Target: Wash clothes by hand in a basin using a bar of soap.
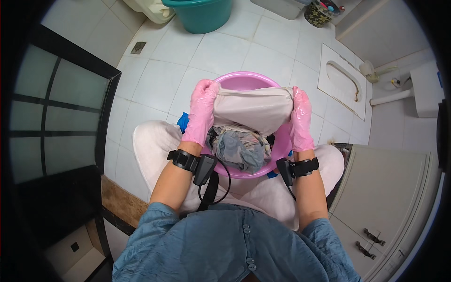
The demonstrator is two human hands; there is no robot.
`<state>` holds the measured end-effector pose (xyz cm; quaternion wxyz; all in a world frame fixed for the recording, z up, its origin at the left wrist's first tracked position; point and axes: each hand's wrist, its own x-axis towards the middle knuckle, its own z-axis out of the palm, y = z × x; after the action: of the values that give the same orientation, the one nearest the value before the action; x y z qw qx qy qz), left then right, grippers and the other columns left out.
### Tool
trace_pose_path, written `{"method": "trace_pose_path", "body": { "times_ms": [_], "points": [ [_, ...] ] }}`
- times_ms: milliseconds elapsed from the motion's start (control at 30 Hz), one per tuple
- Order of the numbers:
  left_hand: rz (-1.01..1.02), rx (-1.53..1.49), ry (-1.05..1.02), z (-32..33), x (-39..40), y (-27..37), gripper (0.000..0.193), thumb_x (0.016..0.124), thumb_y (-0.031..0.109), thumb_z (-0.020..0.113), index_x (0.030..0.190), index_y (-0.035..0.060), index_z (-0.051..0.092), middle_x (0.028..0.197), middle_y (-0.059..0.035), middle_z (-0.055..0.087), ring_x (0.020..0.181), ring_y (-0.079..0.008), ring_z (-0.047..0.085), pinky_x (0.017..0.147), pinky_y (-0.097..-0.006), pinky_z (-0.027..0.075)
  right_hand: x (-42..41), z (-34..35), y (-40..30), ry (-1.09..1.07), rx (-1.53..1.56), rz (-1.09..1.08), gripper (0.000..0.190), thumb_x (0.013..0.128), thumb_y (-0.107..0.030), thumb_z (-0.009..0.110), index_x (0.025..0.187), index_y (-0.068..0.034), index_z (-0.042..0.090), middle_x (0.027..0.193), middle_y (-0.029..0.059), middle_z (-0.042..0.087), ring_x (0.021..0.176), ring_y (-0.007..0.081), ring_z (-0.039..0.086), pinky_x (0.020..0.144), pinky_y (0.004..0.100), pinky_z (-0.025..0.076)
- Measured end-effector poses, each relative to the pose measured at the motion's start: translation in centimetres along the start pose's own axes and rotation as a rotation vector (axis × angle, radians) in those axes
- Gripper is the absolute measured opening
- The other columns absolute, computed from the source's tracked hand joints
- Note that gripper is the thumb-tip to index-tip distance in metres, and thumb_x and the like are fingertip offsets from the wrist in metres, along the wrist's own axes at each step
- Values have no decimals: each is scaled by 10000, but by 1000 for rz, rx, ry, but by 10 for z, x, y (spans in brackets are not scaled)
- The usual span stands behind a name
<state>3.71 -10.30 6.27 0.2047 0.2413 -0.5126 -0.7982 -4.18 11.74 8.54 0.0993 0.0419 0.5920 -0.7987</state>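
Observation:
Between my two pink-gloved hands a wet white cloth (253, 105) is stretched by its top edge, its lower part sagging into a pink plastic basin (243, 79). My left hand (202, 105) grips one upper corner, and my right hand (301, 118) grips the other. Below the cloth, a bunched grey-blue garment (239, 146) lies in the basin among patterned and dark fabrics. The basin stands on the floor between my knees. The white cloth hides the middle of the basin.
A green tub (201, 16) and a grey plastic bin (282, 7) stand on the tiled floor (222, 53) ahead. A squat toilet (341, 81) is set at the right, near a cabinet (380, 187). A black-framed glass door (67, 102) is at the left.

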Motion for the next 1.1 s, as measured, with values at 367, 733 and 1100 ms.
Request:
{"method": "trace_pose_path", "body": {
  "times_ms": [367, 733, 1100],
  "points": [
    [3, 573, -603, 24, -28, -5, 790, 762, 207, 744, 1451, 157, 360, 1407, -131, 460, 1336, -284, 380, 1100, -348, 285, -8, 11, -16, -170, 302, 170, 242, 993, -247, 481, 998, -29, 585, 858, 55, 606, 782, 143, 594, 750, 276, 496],
    [164, 414, -499, 22, -29, -4, 156, 769, 95, 689, 744, 26, 552, 1206, -137, 590, 1117, -186, 534, 929, -305, 422, 1, 16, 17, -49, 427, 256, 233, 972, -235, 522, 1032, -17, 577, 924, 57, 589, 839, 150, 576, 771, 313, 488],
    [209, 747, 34, 44, -51, -12, 246, 848, 121, 631, 685, 13, 482, 597, -96, 435, 587, -142, 433, 560, -323, 412, -62, 68, 60, -50, 443, 578, 168, 982, -206, 485, 952, -75, 587, 848, 35, 585, 795, 155, 578, 747, 280, 490]
  ]
}}
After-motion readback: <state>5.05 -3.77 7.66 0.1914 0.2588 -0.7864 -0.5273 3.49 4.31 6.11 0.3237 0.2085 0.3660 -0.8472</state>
